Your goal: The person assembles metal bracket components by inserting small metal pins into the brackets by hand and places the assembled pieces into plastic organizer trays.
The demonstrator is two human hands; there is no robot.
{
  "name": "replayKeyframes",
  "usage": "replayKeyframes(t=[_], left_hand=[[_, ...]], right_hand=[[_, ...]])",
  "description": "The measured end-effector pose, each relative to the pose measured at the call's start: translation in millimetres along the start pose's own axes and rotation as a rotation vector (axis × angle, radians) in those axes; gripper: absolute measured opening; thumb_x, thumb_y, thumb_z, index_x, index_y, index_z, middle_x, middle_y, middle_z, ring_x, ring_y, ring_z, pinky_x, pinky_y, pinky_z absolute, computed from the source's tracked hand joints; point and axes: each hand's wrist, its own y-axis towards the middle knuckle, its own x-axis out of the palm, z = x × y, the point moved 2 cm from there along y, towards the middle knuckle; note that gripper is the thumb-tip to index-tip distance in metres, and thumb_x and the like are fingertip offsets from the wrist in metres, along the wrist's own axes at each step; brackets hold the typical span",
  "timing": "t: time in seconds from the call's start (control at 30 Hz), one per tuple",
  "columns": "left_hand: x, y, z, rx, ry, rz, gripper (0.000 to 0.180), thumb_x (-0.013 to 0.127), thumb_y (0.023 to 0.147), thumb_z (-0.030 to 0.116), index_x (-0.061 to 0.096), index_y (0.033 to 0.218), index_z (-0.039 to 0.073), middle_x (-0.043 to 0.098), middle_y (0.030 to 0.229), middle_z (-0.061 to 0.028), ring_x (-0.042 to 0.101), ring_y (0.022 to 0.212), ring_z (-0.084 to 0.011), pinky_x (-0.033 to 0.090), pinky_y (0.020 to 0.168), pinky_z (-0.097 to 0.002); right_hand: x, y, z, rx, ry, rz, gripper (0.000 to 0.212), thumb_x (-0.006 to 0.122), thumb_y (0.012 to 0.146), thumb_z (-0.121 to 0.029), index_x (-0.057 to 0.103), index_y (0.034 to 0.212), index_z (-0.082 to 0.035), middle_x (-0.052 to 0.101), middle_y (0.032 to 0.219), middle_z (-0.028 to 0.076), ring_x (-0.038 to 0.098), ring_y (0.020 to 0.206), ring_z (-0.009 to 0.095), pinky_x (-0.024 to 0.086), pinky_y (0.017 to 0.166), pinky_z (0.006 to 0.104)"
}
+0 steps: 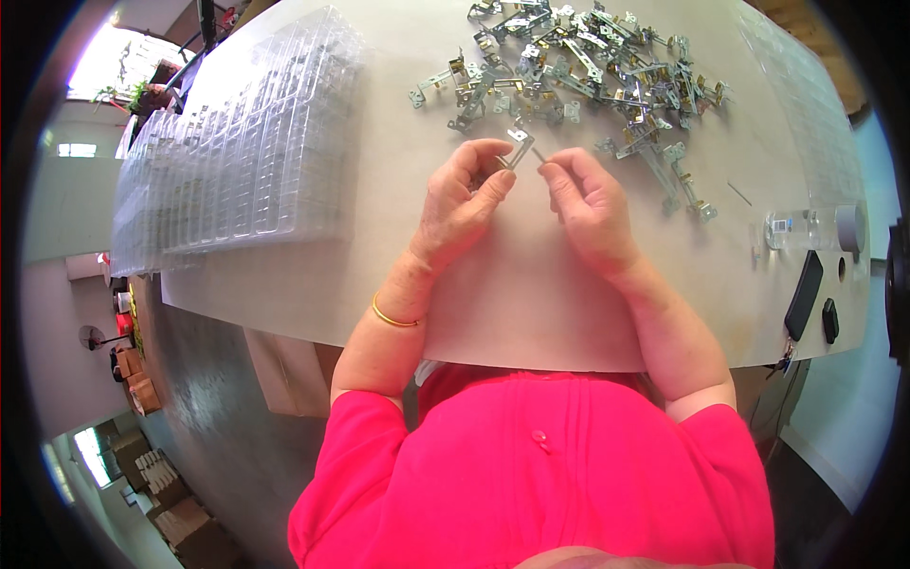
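The work in hand appears to be fitting or readying 1 small metal bracket [518,138] with a thin rod [538,154], both held up just on the person's side of the heap of metal parts [588,66], over the table [531,303]. From how the 2 pieces lie, the step looks like lining up the rod with the bracket; whether they touch cannot be told at this size. A next move would call for a steady bracket and a small, exact shift of the rod's tip toward it.

The left hand [463,204] is near the heap's lower left edge, its fingers curled and the thumb closed against them in a pinch on the bracket, whose flat end sticks out toward the heap. The right hand [592,211], below the heap's middle, is nearly closed too, thumb and index finger pinching the rod, the other fingers folded in. The 2 forearms reach up from the person's side and converge toward the heap, wrists fairly straight, hands a little apart with the knuckles outward.

Left of the heap stand stacked clear plastic trays [261,161]. To its lower right lie a loose thin pin [739,193], a clear bottle [806,229] on its side and a black phone [804,296].
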Motion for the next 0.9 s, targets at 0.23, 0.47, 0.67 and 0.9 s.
replayKeyframes(t=[0.23,0.47,0.67,0.9], left_hand=[[0,-4,-3,-0.178,-0.280,-0.183,0.030,0.062,0.096,0.007,0.052,0.124,0.003,0.061,0.097,-0.0020,0.057,0.085,-0.0074,0.048,0.074,-0.0239],[5,-4,-12,-0.116,-0.196,-0.256,0.025,0.063,0.096,0.013,0.057,0.117,0.001,0.064,0.092,-0.0030,0.058,0.080,-0.0079,0.049,0.066,-0.0252],[7,-5,-7,0.148,0.105,-0.081,0.025,0.071,0.088,0.011,0.060,0.108,-0.001,0.063,0.076,-0.0045,0.057,0.067,-0.0095,0.047,0.060,-0.0277],[7,-4,-5,0.548,0.457,0.108,0.024,0.073,0.080,0.007,0.060,0.100,0.003,0.062,0.083,-0.0115,0.063,0.073,-0.0280,0.050,0.065,-0.0383]], right_hand=[[3,8,4,-0.057,0.432,0.034,0.013,0.060,0.102,-0.016,0.063,0.109,-0.006,0.065,0.090,0.003,0.065,0.078,0.009,0.052,0.064,0.0240],[-4,3,10,0.002,0.433,0.011,0.013,0.058,0.103,-0.015,0.061,0.110,-0.004,0.066,0.092,0.005,0.067,0.080,0.013,0.056,0.072,0.0283],[-1,9,17,0.009,0.460,0.039,0.014,0.054,0.105,-0.014,0.059,0.110,-0.003,0.066,0.094,0.006,0.067,0.084,0.015,0.058,0.078,0.0297],[-3,9,19,0.030,0.457,0.058,0.013,0.054,0.105,-0.015,0.060,0.109,-0.004,0.066,0.098,0.004,0.066,0.088,0.014,0.058,0.080,0.0293]])
